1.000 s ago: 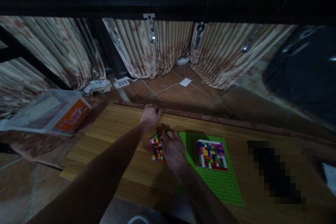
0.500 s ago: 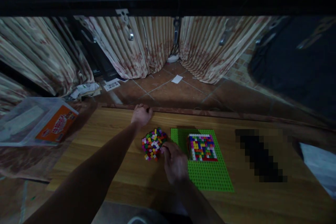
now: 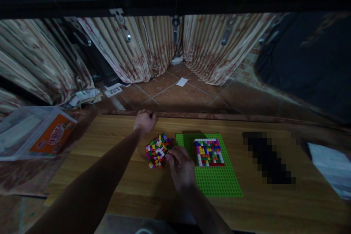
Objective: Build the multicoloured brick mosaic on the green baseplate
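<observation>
My right hand is at the right side of a heap of small, many-coloured toy bricks. Thumb and forefinger are pinched together, with what looks like a small pink brick at their tips. Beside this hand, to the right, lies a green studded baseplate. On it stands a block built of coloured bricks, with white along its far and left edges and red at the near side. At the table's far edge rests my left hand, its fingers curled; whatever they hold, if anything, is hidden.
The wooden table carries a dark blurred-out shape on the right and a whitish sheet at its right end. A clear plastic box with an orange label stands left. Striped curtains hang beyond; papers lie on the tiled floor.
The whole view has shifted slightly, so most things appear a little further left. Both hands keep nearly the same places, the right still pinching at the heap's edge.
</observation>
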`<state>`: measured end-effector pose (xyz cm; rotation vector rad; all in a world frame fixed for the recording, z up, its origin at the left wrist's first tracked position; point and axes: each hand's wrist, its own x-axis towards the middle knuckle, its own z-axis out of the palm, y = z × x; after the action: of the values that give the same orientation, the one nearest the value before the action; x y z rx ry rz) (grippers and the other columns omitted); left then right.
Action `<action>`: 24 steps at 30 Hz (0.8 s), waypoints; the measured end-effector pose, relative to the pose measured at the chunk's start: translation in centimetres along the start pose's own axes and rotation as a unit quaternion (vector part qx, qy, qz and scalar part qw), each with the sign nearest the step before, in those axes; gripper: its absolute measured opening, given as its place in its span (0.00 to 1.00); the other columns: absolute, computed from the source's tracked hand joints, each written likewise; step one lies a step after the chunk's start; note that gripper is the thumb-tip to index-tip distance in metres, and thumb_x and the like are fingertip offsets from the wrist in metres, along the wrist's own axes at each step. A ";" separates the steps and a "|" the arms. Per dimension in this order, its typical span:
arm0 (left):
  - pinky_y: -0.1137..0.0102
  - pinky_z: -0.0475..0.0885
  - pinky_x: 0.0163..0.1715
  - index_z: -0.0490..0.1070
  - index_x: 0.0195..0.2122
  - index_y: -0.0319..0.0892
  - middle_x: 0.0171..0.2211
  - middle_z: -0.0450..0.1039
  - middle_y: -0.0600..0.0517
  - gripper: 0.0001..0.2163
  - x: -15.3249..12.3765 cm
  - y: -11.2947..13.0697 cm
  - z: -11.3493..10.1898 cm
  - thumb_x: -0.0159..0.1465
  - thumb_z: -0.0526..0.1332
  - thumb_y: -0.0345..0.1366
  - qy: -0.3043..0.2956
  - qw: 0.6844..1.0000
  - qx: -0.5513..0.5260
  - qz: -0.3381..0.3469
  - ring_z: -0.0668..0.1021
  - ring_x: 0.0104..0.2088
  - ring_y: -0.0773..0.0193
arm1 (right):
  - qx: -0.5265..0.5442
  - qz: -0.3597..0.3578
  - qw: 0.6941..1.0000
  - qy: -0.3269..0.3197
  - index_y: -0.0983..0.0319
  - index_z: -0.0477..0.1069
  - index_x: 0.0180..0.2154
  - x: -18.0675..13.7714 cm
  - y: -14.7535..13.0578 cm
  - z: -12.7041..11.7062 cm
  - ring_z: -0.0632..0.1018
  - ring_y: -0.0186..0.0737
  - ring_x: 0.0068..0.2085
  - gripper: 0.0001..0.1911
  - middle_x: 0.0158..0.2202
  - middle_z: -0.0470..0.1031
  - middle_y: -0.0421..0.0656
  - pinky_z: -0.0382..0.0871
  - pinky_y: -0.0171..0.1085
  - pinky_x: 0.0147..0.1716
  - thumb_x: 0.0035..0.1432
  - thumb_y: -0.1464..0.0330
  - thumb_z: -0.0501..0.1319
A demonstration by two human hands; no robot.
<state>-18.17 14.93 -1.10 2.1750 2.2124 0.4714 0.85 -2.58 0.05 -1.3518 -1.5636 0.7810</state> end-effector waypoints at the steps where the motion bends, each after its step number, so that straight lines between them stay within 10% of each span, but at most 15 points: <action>1: 0.60 0.65 0.56 0.78 0.37 0.41 0.40 0.78 0.43 0.17 0.0 0.0 0.0 0.67 0.50 0.41 -0.001 1.000 0.001 0.002 0.75 0.48 0.51 | 0.013 0.000 1.000 0.005 0.58 0.77 0.38 0.0 -0.2 -0.3 0.79 0.41 0.41 0.10 0.41 0.77 0.47 0.76 0.38 0.41 0.65 0.69 0.56; 13: 0.58 0.67 0.54 0.77 0.36 0.40 0.39 0.78 0.41 0.19 0.4 -0.4 0.1 0.66 0.48 0.43 -0.008 1.000 0.015 0.025 0.75 0.47 0.50 | 0.080 -0.005 0.996 0.029 0.58 0.76 0.40 -3.1 -2.6 -6.4 0.78 0.36 0.35 0.08 0.35 0.77 0.42 0.73 0.32 0.33 0.65 0.71 0.58; 24: 0.58 0.68 0.52 0.76 0.36 0.40 0.39 0.78 0.41 0.20 0.6 -0.7 0.0 0.67 0.47 0.44 -0.007 0.998 0.044 0.044 0.76 0.46 0.49 | -0.035 0.048 0.986 0.153 0.57 0.78 0.41 -2.0 1.4 -11.6 0.81 0.39 0.36 0.08 0.38 0.81 0.43 0.75 0.37 0.37 0.65 0.64 0.60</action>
<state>-18.84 15.50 -1.15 2.3186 2.1783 0.3640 12.01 -5.34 3.00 -1.5286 -1.3018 0.5480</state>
